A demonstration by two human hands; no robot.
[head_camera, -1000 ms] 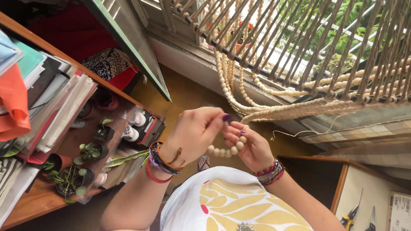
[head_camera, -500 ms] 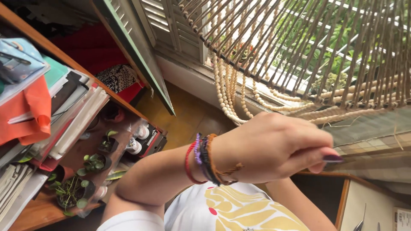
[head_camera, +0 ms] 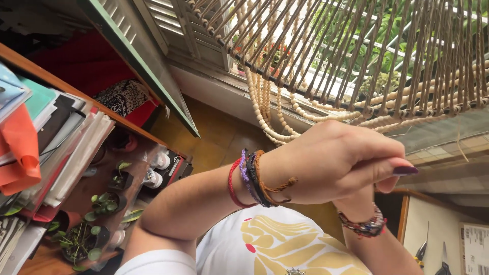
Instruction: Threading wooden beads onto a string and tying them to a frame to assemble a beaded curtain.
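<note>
Across the upper half of the frame hangs a woven piece of tan cords (head_camera: 387,56), its strands running in parallel diagonals from the upper right down toward the lower left, so its long axis slants across the picture. Strings of pale wooden beads (head_camera: 265,104) loop from its lower edge at centre, sagging in curves that sweep rightward along the fringe. Just below that fringe, at centre right, the left hand (head_camera: 331,160) is curled closed, fingers folded in and a dark-painted thumbnail pointing right; whether it pinches a cord or bead cannot be told. Its wrist carries red, purple, black and orange bracelets (head_camera: 252,178). The right hand is hidden behind the left one; only its wrist with a beaded bracelet (head_camera: 362,225) shows, so the two hands sit together. Below lies a white shirt with a yellow pattern (head_camera: 277,247). At the left a wooden shelf (head_camera: 56,84) holds stacked papers, with small potted plants (head_camera: 99,206) beneath it.
</note>
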